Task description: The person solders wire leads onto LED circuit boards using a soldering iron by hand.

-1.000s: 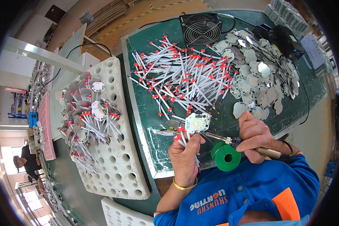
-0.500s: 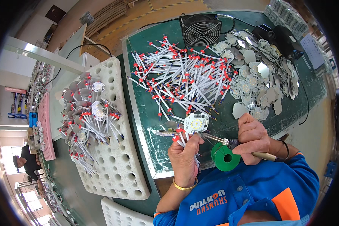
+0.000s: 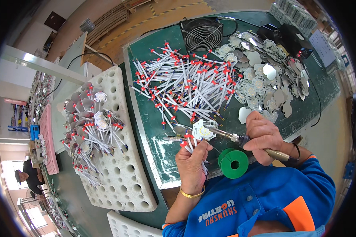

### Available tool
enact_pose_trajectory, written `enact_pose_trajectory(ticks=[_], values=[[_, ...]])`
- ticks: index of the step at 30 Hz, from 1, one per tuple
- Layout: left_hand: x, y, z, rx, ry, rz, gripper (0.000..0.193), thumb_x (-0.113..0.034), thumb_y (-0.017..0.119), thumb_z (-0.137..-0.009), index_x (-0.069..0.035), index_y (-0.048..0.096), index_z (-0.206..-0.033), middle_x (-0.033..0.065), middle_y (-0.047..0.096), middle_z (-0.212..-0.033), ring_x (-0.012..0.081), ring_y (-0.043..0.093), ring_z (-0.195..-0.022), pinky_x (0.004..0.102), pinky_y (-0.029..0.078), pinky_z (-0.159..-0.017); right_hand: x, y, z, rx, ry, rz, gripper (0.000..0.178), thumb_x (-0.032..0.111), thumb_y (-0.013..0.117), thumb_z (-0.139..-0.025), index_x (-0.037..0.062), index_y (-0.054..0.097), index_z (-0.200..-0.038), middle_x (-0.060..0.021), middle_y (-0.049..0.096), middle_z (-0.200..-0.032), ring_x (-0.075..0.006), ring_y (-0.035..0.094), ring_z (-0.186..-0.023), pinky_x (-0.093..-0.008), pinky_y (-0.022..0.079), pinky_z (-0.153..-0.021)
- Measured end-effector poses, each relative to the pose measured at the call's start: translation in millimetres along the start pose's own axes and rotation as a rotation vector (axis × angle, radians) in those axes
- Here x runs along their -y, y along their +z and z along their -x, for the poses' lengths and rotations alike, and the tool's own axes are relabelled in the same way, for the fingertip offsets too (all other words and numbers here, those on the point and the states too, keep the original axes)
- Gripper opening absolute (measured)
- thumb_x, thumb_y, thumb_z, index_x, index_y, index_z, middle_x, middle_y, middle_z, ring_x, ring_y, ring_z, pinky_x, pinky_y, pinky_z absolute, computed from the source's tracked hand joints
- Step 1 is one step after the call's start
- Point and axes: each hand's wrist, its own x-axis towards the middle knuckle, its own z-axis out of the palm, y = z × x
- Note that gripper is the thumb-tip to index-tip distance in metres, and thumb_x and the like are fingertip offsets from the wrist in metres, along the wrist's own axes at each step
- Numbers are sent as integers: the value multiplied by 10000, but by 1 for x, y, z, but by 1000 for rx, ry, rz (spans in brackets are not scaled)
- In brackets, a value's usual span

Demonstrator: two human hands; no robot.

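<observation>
A: Soldering iron [image 3: 234,137]?
B: Upper right of the green spool [image 3: 242,160], gripped in my closed right hand [image 3: 264,136]; left of it, my left hand [image 3: 190,160] pinches tight.
A: Circuit board [image 3: 199,131]?
B: Upper left of the spool, under the iron's tip [image 3: 210,128]; contact unclear to me. White wires [image 3: 189,149] fill the pinch. I'd brace the board, dwell briefly.

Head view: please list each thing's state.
Left fingers, closed on white cables with red collars
White octagonal circuit board, facing camera
Slender bronze-handled soldering iron, tip over board
Right fingers, closed on iron
Green round spool, partly unwound
Black square fan, motion unclear
Black electrical box, red light lit
</observation>
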Motion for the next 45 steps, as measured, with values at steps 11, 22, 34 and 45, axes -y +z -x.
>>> enact_pose_trajectory(ticks=[11, 22, 34, 45], values=[[5, 1, -9, 158, -51, -219, 104, -54, 610, -815, 0, 629, -903, 66, 648, -745, 58, 544, -629, 185, 390, -556, -22, 24, -17, -9, 300, 256, 307, 11, 715, -623, 96, 595, -893, -57, 536, -689, -226, 541, -561, -306, 432, -482], [1, -9, -22, 198, -131, -41, 189, -74, 565, -859, -2, 605, -1028, 106, 652, -799, 70, 489, -601, 187, 392, -559, -22, 28, -9, -22, 346, 204, 278, -34, 685, -654, 81, 544, -863, -69, 539, -695, -221, 528, -555, -306, 413, -459], [7, -3, -15, 198, -184, 181, 151, -66, 567, -859, -23, 604, -999, 112, 645, -789, 79, 493, -586, 191, 389, -549, -18, 40, 5, -132, 277, 198, 297, -64, 681, -652, 66, 516, -862, -65, 482, -645, -219, 451, -530, -307, 352, -448], [5, 0, -5, 101, -10, 20, 129, -55, 575, -843, -5, 622, -952, 95, 646, -760, 61, 476, -579, 185, 378, -536, -13, 31, 14, -71, 217, 222, 343, 8, 727, -638, 59, 529, -914, -88, 506, -680, -210, 449, -492, -315, 345, -413]])
